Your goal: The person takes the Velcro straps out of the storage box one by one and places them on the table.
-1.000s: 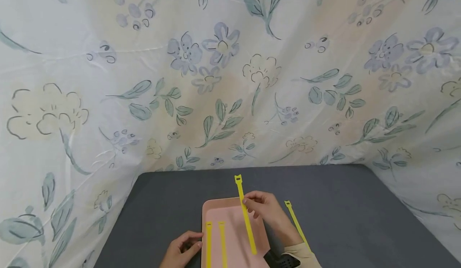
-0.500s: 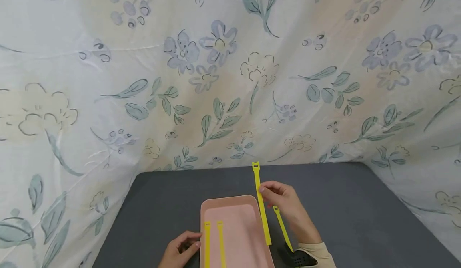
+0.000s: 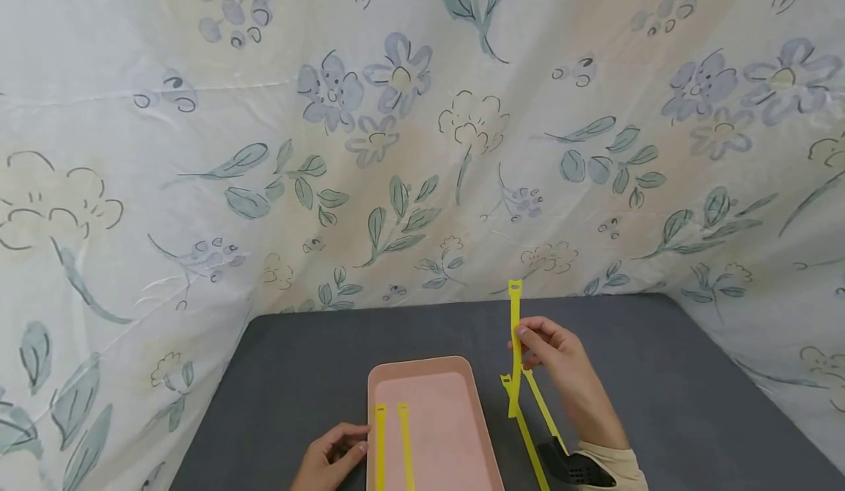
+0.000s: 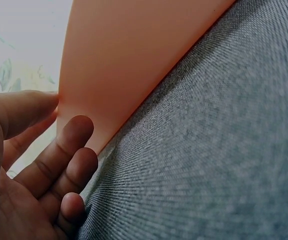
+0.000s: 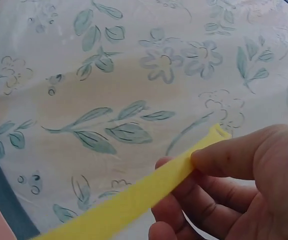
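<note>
Right of centre, a yellow cable strap (image 3: 516,359) is pinched by the right hand (image 3: 553,350); the bottom-cropped pink tray (image 3: 444,421) is touched by the relaxed left hand (image 3: 328,457).

Pink tray (image 3: 436,432) cut off at head view's bottom, its 2 straps (image 3: 381,447) likewise, rightmost strap (image 3: 544,410) partly hidden

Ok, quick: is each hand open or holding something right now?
Left hand: open, touching the pink tray.
Right hand: closed, pinching a yellow cable tie.
</note>
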`<state>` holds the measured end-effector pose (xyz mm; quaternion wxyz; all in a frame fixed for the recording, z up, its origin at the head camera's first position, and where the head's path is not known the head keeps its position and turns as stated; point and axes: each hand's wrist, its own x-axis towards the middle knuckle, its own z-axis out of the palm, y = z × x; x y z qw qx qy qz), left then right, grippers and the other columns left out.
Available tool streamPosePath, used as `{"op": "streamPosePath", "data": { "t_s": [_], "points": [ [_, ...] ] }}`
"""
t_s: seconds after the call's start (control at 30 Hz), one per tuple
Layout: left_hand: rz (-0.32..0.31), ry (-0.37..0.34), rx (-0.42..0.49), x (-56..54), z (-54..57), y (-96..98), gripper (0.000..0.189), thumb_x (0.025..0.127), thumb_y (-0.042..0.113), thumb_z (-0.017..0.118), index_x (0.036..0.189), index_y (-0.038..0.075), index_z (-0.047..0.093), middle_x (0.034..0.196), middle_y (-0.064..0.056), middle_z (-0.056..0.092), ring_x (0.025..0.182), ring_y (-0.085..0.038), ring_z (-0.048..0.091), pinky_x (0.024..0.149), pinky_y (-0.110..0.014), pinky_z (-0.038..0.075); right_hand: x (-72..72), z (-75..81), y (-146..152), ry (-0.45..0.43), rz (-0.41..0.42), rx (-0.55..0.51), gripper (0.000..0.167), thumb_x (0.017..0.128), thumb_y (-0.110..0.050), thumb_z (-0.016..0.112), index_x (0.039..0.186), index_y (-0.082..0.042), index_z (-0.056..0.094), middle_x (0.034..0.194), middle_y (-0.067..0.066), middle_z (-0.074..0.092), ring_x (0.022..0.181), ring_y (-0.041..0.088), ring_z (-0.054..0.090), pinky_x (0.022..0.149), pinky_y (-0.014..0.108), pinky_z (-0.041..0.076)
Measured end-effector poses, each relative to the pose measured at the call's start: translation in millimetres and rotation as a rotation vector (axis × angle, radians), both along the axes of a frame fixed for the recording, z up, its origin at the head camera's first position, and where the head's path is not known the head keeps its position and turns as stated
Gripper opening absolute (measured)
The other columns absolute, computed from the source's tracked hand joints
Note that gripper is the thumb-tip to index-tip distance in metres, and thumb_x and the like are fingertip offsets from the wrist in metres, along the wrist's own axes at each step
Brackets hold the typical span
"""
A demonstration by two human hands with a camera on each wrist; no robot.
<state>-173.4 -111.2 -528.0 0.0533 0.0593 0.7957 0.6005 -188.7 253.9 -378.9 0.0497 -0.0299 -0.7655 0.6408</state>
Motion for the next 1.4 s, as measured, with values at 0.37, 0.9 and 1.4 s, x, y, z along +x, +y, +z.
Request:
{"op": "streamPosePath", "data": {
  "t_s": [0.37,0.9,1.4],
  "points": [
    [0.017,-0.007,-0.016,2.7,0.1,1.9,0.032,0.093,0.023,0.073,0.117,0.001,0.071,0.093,-0.005,0.075,0.073,-0.003,0.063,0.059,-0.023,0.045,7.7,6.5,24,0.016,-0.100,0.070,0.036,0.103,-0.036,0.061,0.124,-0.007,0.064,0.089,-0.016,0.068,0.090,0.005,0.062,0.080,0.028,0.051],
    [-0.004,0.010,-0.013,1.7,-2.6,0.6,0.032,0.095,0.020,0.071,0.120,0.001,0.069,0.093,-0.005,0.074,0.074,-0.004,0.064,0.062,-0.024,0.049,13.0,1.8,56,0.014,-0.243,0.278,0.046,0.104,-0.039,0.057,0.131,-0.002,0.061,0.093,-0.020,0.064,0.088,-0.002,0.057,0.077,0.021,0.052],
    [-0.002,0.006,-0.007,1.3,-0.9,0.6,0.033,0.094,0.021,0.071,0.120,0.001,0.070,0.094,-0.007,0.074,0.075,-0.004,0.064,0.062,-0.024,0.049,-4.2,-27.2,83,-0.158,-0.146,0.347,0.044,0.106,-0.032,0.054,0.133,0.002,0.058,0.105,0.001,0.069,0.089,0.008,0.058,0.075,0.027,0.051]
  ]
}}
